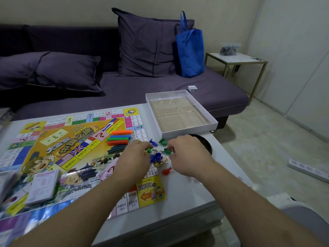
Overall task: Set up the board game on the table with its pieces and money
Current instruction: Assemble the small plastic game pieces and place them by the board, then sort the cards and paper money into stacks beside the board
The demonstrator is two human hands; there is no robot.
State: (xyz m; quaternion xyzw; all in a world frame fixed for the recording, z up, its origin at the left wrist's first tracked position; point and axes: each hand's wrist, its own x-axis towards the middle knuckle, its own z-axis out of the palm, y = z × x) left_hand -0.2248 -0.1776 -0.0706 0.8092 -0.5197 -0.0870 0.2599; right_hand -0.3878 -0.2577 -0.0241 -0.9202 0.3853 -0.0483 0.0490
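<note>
Game board (58, 154) already unfolded on tabletop (187, 193), card deck (43, 188) and coloured bars (119, 137) laid out; left hand (132, 159) pinching small green piece (148, 151), right hand (187, 155) curled over scattered tokens (157, 156), grip unclear; sorting, money unfinished

game board (53, 150) centre: "Uncle Wang", large "中国之旅" | near-right corner square (151, 191): "2000分" above an orange arrow | two squares left of that corner: "2400分", "2200分" | board squares: red "?" signs | pink card (106, 172) on board: "机"
</note>
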